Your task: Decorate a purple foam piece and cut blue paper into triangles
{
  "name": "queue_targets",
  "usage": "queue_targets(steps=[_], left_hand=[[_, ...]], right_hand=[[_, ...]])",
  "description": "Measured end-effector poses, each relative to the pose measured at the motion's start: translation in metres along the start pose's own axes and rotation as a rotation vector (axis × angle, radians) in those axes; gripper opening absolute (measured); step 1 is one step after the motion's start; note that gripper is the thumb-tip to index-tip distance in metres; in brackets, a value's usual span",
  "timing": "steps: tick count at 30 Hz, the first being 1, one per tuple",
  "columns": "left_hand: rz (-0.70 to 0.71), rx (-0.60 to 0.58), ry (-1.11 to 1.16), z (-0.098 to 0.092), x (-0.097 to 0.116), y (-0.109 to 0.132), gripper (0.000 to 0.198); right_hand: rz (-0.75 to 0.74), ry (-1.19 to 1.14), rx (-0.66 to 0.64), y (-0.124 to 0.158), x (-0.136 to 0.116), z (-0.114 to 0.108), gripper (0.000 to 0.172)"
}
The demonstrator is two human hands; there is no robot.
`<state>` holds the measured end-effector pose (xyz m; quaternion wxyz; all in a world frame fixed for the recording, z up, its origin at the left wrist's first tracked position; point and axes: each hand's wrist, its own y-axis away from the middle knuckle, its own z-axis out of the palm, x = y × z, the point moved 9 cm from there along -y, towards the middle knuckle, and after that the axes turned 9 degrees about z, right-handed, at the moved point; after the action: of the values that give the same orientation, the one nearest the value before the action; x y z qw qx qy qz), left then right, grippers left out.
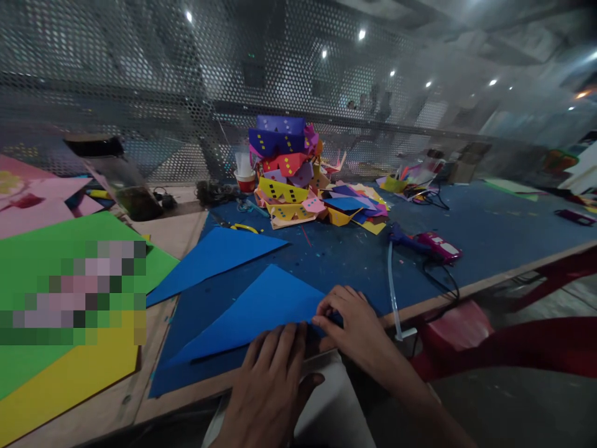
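Observation:
A blue paper triangle (pixel 261 305) lies on the blue tabletop near the front edge. My left hand (pixel 275 373) rests with its fingertips on the triangle's near edge, the fingers lying side by side and nearly straight. My right hand (pixel 347 317) is at the triangle's right corner, thumb and bent fingers pinched on the paper there. Beyond it lies a second blue paper triangle (pixel 219 255), flat, with yellow-handled scissors (pixel 245 228) just behind its far edge.
Green card (pixel 93 230) and yellow card (pixel 84 392) lie at the left, near a jar (pixel 135 193). Folded paper pieces (pixel 284 186) are heaped at the back. A glue gun (pixel 410 239) and its cord lie right, by a red chair (pixel 513 342).

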<state>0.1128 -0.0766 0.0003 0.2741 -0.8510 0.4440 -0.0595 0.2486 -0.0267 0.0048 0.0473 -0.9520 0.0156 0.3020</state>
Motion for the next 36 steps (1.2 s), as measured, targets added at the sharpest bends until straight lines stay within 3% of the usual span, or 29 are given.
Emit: queue_targets(steps=[8, 14, 23, 36], left_hand=[[0.054, -0.056, -0.044, 0.009, 0.002, 0.005, 0.051], [-0.023, -0.127, 0.000, 0.016, 0.000, 0.000, 0.055], [-0.007, -0.089, 0.006, 0.016, 0.002, -0.001, 0.058], [-0.057, -0.151, 0.059, 0.019, 0.002, -0.012, 0.056]], right_hand=[[-0.010, -0.042, 0.013, 0.005, 0.008, -0.007, 0.011], [-0.001, -0.025, 0.027, 0.005, 0.008, -0.005, 0.013], [0.010, -0.048, 0.027, 0.003, 0.013, -0.007, 0.011], [0.009, -0.032, 0.039, 0.002, 0.021, -0.008, 0.013]])
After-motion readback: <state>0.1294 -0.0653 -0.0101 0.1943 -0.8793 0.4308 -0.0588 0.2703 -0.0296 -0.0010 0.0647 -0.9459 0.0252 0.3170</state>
